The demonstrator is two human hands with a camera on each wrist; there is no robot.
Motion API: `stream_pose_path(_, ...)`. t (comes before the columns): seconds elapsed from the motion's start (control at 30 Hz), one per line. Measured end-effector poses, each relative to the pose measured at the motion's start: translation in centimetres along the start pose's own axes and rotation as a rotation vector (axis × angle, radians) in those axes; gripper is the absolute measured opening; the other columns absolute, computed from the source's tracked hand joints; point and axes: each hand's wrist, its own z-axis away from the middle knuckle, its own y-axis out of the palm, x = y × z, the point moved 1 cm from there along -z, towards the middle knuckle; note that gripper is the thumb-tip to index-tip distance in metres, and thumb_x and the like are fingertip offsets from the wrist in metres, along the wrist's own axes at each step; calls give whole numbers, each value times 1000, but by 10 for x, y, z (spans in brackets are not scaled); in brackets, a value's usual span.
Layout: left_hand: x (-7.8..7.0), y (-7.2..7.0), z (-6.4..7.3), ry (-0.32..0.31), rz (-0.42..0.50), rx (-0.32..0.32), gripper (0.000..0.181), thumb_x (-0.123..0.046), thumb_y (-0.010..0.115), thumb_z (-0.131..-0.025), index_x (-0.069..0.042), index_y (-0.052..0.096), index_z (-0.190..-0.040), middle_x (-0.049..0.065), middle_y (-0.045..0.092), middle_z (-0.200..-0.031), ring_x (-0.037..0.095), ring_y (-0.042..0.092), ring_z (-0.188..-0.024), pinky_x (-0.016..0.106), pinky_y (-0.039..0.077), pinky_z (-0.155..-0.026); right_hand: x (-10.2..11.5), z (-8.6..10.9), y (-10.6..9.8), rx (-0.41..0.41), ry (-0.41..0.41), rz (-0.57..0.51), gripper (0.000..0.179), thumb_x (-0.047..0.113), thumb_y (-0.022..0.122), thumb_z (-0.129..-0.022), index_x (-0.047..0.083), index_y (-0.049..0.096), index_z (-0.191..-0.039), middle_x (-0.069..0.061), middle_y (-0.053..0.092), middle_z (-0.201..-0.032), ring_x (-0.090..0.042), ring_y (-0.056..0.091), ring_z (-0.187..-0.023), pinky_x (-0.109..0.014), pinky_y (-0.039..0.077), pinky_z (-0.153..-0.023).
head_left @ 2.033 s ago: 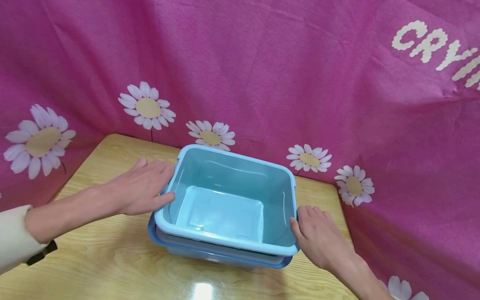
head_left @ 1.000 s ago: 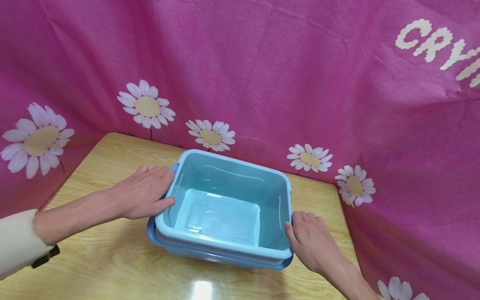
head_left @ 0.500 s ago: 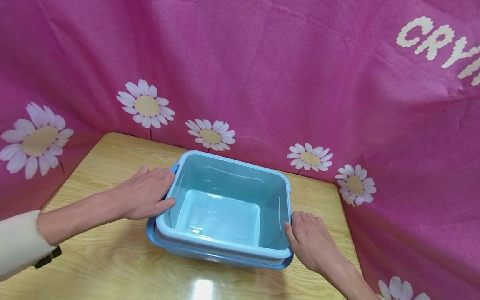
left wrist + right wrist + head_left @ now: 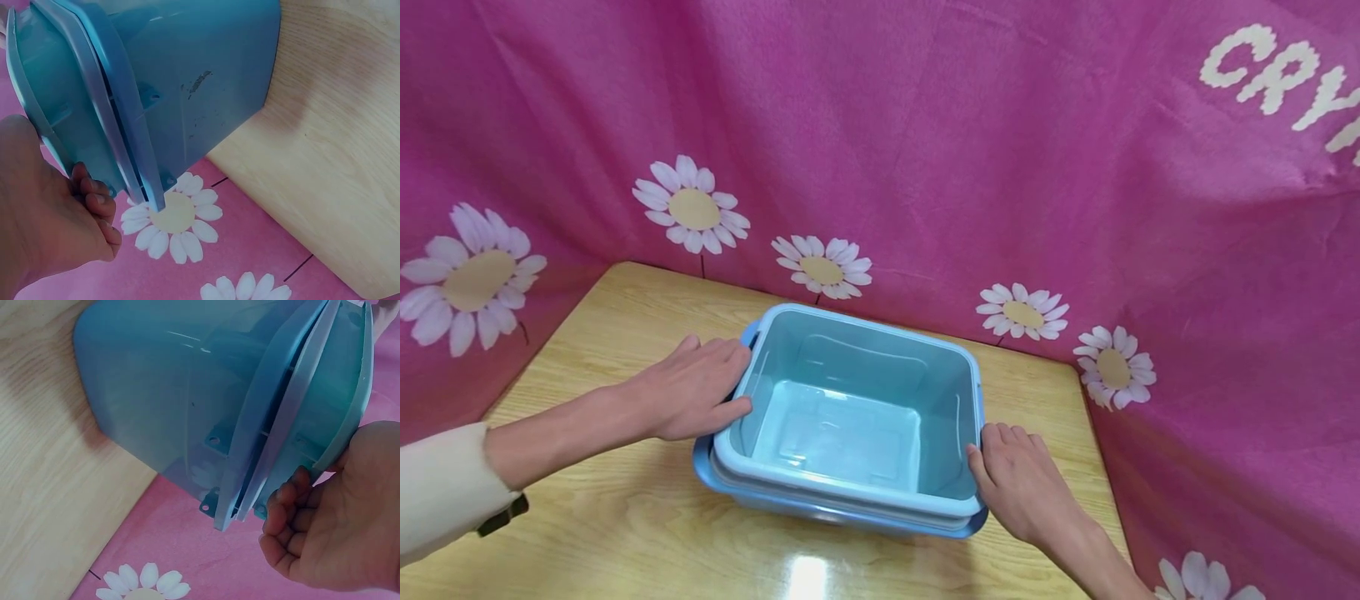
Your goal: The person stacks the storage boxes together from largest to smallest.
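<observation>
A light teal plastic storage bin (image 4: pixel 850 437), with nothing inside, sits nested at the top of a stack. My left hand (image 4: pixel 703 390) grips its left rim, thumb over the edge. On the opposite rim, my right hand (image 4: pixel 1021 483) holds on in the same way. Both wrist views show the fingers curled beneath the rim of the teal bin. Under it comes a greyish bin rim (image 4: pixel 94 94), then the darker blue outer bin (image 4: pixel 162 387), which stands on the table. A gap shows between the teal rim and the greyish rim.
The wooden table (image 4: pixel 625 525) bears the stack near its back edge. A pink curtain (image 4: pixel 910 150) printed with white daisies hangs behind and to both sides. A dark band (image 4: pixel 502 514) shows at the left sleeve.
Over two seconds the teal bin has sunk lower into the stack, and its right side has shifted slightly left with my right hand. In the last half second it has barely moved.
</observation>
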Motion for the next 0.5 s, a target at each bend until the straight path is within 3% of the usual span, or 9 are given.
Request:
stream_pose_path(0.27, 1, 4, -2, -14, 0, 21, 29, -33, 60, -91, -7, 54, -103, -2, 46, -83, 16, 46, -80, 36, 30, -69, -1, -1, 3, -13, -6, 9, 27, 31, 52, -101, 5, 57, -105, -2, 49, -81, -24, 49, -84, -45, 41, -83)
stream_pose_path(0.5, 1, 7, 0, -2, -1, -4, 27, -32, 60, -90, -8, 54, -100, -3, 46, -82, 15, 46, -78, 36, 29, -68, 0, -1, 4, -20, -5, 6, 27, 31, 51, -101, 4, 57, -105, -3, 50, -83, -25, 50, -86, -46, 42, -84)
